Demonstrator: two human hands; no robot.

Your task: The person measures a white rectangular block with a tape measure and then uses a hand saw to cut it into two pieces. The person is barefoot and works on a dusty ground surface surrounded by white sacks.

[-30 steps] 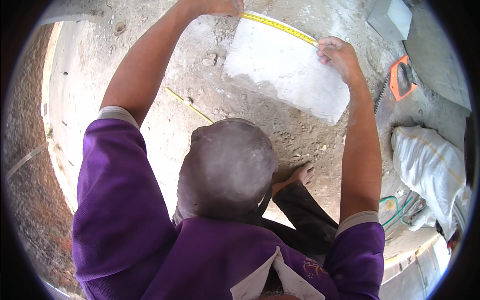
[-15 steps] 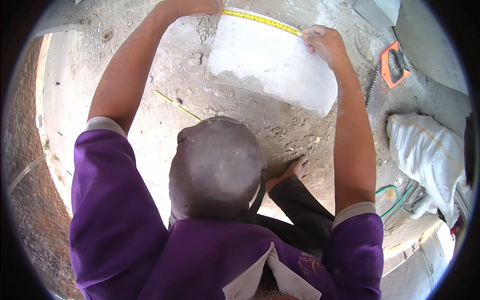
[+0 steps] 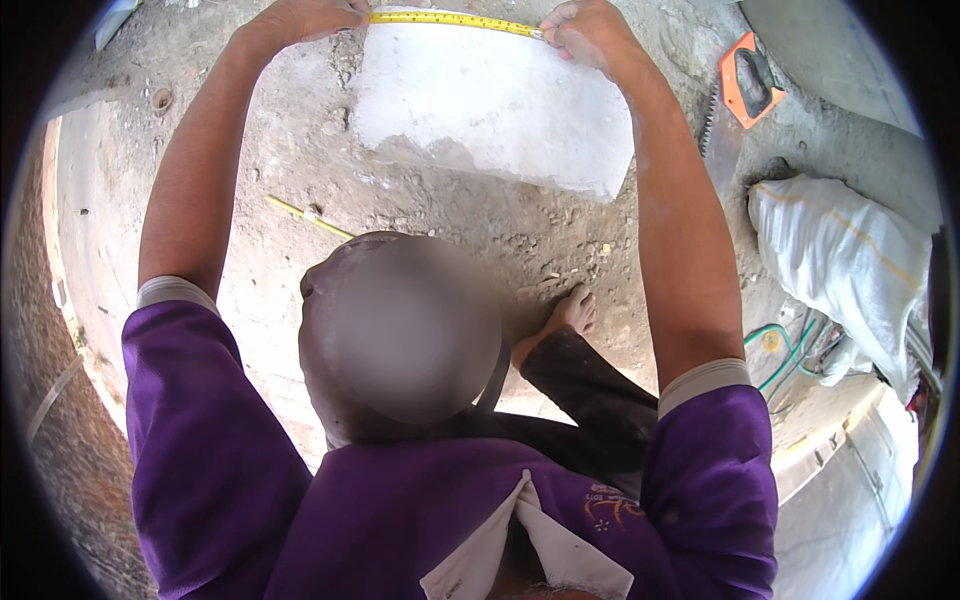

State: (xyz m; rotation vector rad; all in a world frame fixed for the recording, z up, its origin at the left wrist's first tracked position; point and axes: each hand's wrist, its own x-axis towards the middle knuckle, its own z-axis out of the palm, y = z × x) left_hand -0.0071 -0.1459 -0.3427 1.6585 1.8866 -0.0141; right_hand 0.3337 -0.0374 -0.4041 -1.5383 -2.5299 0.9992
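A yellow tape measure (image 3: 455, 18) is stretched along the far edge of a pale white slab (image 3: 490, 95) lying on the dusty ground. At the slab's far left corner, my left hand (image 3: 315, 20) is closed on the tape; its far side is cut off by the picture's top edge. My right hand (image 3: 588, 35) pinches the tape's metal-tipped end near the far right corner. The tape looks taut between both hands. The slab's near edge is rough and partly covered with dirt.
A handsaw with an orange handle (image 3: 750, 82) lies right of my right forearm. Nearer are a white woven sack (image 3: 840, 245) and a green hose (image 3: 790, 358). A thin yellow strip (image 3: 310, 217) lies on the ground. A dark rounded cap (image 3: 400, 330) hides the middle; a bare foot (image 3: 572, 310) shows beside it.
The view has shifted, so the slab, saw and sack appear farther left and higher. Both hands still hold the tape along the slab's far edge, which now looks more level.
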